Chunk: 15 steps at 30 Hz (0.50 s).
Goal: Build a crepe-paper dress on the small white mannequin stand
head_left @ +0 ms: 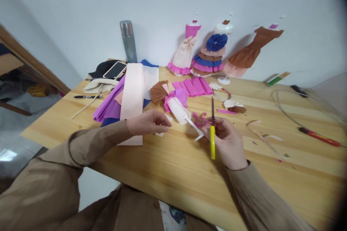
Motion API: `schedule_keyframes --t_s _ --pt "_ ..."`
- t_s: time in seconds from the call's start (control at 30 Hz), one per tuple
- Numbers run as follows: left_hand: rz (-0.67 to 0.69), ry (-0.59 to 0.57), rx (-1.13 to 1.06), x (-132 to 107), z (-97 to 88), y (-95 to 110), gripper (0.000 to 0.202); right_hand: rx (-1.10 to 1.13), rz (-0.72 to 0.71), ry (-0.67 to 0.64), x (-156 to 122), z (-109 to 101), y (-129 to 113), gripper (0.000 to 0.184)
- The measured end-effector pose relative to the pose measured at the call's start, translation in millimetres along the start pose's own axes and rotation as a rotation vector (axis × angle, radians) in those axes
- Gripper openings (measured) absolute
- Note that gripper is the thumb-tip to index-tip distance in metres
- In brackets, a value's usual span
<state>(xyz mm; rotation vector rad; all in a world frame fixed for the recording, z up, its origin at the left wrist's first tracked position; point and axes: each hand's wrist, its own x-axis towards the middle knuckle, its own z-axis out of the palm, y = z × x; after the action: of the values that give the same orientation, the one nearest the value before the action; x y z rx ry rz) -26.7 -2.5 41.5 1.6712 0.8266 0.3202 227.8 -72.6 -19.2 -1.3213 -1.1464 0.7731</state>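
Observation:
My right hand (229,142) is closed around a pair of scissors (212,142) with yellow handles, the dark blades pointing away from me. Close to its fingertips is the end of a thin white stem (193,127), which sticks out from a small pale mannequin-like form (177,111) lying on the table. Pink and purple crepe paper surrounds that form. My left hand (149,122) hovers over the table with its fingers curled together. White paper scraps (160,134) lie by its fingertips; whether it pinches one is hidden. A wide cream paper strip (132,97) passes under my left wrist.
Three miniature dress forms in paper dresses, one pink and cream (187,50), one tiered (208,57), one brown (249,52), stand by the wall. A thermos (128,41) and phone (115,69) are back left. A red-handled tool with a cord (320,137) lies right.

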Motion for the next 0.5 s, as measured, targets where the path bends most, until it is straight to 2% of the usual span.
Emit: schedule_keyframes --t_s 0.1,0.2,0.27,0.33,0.43,0.5 --pt "-0.157 0.031 -0.351 14.5 26.6 -2.1 0.033 0.078 -0.03 0.068 -6.0 9.0 -6.8 0.035" --pt "-0.234 0.05 -0.54 30.4 52.4 -3.3 0.027 0.05 -0.114 0.094 -15.0 18.6 -10.9 0.035" --pt "-0.159 0.108 -0.675 39.0 65.2 -4.1 0.027 0.021 -0.175 0.081 -21.1 24.5 -12.3 0.035" --pt "-0.116 0.144 -0.788 45.0 72.9 -5.2 0.035 0.006 -0.225 0.049 -26.8 29.6 -13.6 0.037" --pt "-0.087 0.22 -0.841 49.6 75.1 -7.1 0.048 0.007 -0.285 -0.011 -33.3 34.9 -17.5 0.035" --pt "-0.077 0.228 -0.816 51.0 71.4 -8.5 0.046 0.016 -0.305 -0.045 -35.3 35.7 -21.0 0.029"
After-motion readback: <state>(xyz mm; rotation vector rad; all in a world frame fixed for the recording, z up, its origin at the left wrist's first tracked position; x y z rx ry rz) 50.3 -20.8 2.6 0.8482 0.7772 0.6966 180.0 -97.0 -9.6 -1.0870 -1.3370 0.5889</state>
